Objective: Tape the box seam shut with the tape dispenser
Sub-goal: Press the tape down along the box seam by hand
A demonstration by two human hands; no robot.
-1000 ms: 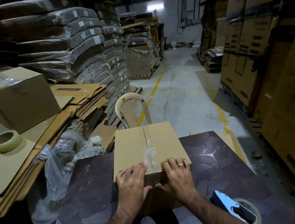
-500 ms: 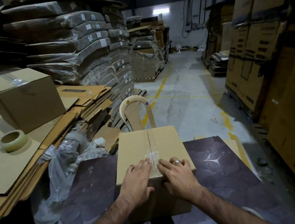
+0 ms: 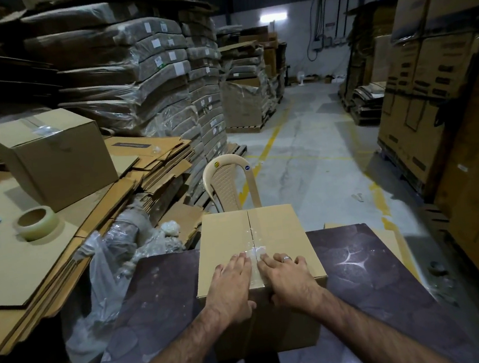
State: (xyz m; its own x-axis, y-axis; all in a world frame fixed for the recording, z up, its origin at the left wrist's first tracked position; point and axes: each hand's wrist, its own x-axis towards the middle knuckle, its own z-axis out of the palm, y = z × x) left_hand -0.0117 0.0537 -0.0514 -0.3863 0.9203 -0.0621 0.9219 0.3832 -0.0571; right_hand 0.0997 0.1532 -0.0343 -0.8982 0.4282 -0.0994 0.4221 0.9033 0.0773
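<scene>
While stacks of wrapped cardboard (image 3: 129, 83) fill the left of the warehouse, a dark table (image 3: 365, 280) stands nearest, with a tan chair (image 3: 226, 183) behind its far edge. On the table sits the box (image 3: 227, 243), its flaps closed and its seam (image 3: 249, 225) running away from the person. Clear tape (image 3: 254, 250) covers the near part of that seam. Both hands lie flat on the box top at the near edge: the left hand (image 3: 230, 288) left of the tape, the right hand (image 3: 289, 277) right of it, fingers spread, thumbs hooked over the front face, holding nothing. A tape roll (image 3: 35, 222) lies on flat cardboard well to the left.
</scene>
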